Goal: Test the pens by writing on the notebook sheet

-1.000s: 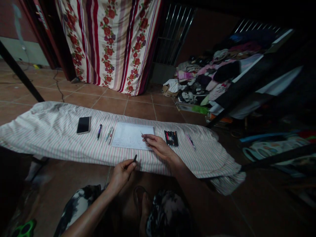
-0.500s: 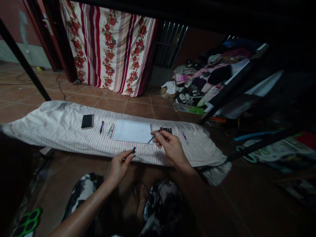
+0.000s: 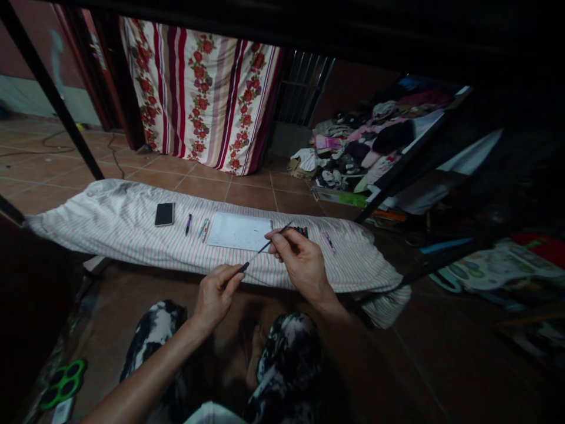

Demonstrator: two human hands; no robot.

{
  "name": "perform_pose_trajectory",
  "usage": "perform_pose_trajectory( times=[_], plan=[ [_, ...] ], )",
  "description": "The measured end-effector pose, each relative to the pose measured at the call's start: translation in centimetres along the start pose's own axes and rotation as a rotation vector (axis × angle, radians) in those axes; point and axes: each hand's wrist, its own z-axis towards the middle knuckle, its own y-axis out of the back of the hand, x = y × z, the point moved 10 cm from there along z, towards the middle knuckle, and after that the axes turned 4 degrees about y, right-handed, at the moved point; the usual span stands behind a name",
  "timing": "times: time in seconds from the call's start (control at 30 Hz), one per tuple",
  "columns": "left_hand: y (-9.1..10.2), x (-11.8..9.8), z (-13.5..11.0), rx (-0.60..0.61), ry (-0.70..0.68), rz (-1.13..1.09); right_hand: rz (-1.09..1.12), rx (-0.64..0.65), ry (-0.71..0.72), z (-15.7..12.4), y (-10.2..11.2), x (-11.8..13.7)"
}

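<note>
In my left hand [image 3: 215, 299] is a short black-ended object [image 3: 243, 267], pinched between thumb and fingers; most of it is hidden in the grip. My right hand [image 3: 299, 256] pinches a thin dark stick [image 3: 286, 226], pencil-like, slanting down toward the left hand. A thin paler line spans the gap between the two, and I cannot tell which piece it belongs to. Just behind the right hand lies a spiral notepad [image 3: 238, 229] with faint marks on its page. Partly covered by that hand is a row of small dark and red items [image 3: 302, 231].
A striped cloth [image 3: 145, 253] covers the low bench. On it lie a dark phone-like device [image 3: 165, 214], a purple pen [image 3: 189, 224], slim pens [image 3: 203, 228] and a pink pen [image 3: 329, 242]. A clothes pile [image 3: 353, 141] and dark metal bars stand beyond.
My hands have come closer together, the left moving slightly right. The thin stick has swung so it lines up with the black-ended object. The whole view has shifted a little.
</note>
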Motion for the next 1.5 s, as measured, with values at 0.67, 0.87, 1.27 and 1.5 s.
perform_pose_trajectory(
  times=[0.67, 0.87, 1.27, 1.5],
  plan=[
    [-0.2, -0.3, -0.4, -0.003, -0.055, 0.044, -0.051, 0.016, 0.01, -0.5, -0.3, 0.2],
    [-0.3, -1.0, -0.4, 0.003, -0.078, 0.063, -0.081, 0.079, 0.04, -0.9, -1.2, 0.6],
    [-1.6, 0.3, 0.3, 0.055, 0.01, -0.022, -0.037, 0.234, -0.091, -2.2, -3.8, -3.4],
    [-2.2, 1.9, 1.0, 0.067, 0.095, -0.094, 0.054, 0.219, -0.193, -2.1, -3.9, -5.9]
  ],
)
